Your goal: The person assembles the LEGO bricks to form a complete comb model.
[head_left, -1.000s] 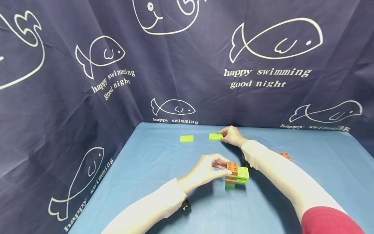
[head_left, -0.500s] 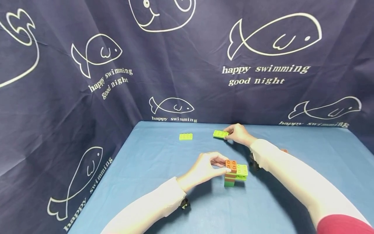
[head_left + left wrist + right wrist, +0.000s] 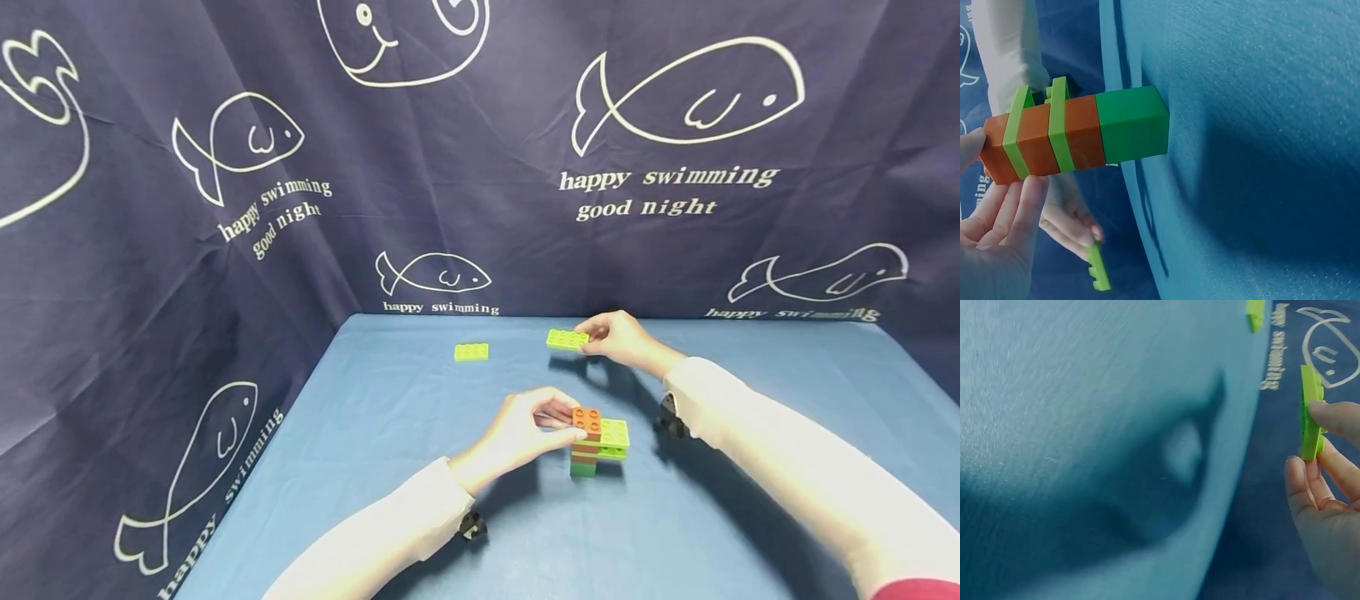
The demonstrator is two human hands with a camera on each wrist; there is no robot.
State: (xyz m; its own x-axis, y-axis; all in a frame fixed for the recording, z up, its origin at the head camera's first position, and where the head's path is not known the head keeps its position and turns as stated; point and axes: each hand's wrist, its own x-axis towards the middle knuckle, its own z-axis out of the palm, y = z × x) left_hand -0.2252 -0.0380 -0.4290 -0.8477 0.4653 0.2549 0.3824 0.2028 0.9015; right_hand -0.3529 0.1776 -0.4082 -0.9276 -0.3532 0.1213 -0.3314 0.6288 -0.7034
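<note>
My left hand [image 3: 528, 427] grips the upper part of a toy brick stack [image 3: 1082, 134], thumb on one side and fingers on the other. Orange-brown bricks alternate with two thin lime plates in it, above a green brick [image 3: 1134, 124] at the bottom. Both lime plates jut out to the right in the head view. At the back of the table, my right hand [image 3: 624, 343] pinches a flat lime building plate [image 3: 567, 339] by its right end. In the right wrist view, thumb and fingers hold that plate [image 3: 1310, 415] apart from the cloth, its shadow below.
Another lime plate [image 3: 471, 352] lies on the blue tablecloth [image 3: 405, 417] at the back left. Dark fabric [image 3: 480, 167] printed with white fish hangs behind and to the left of the table. A dark wrist device [image 3: 671, 415] shows under the right sleeve.
The right hand has lifted the lime plate off the cloth and moved it slightly right. My left hand still holds the stack. The head view has shifted a little.
</note>
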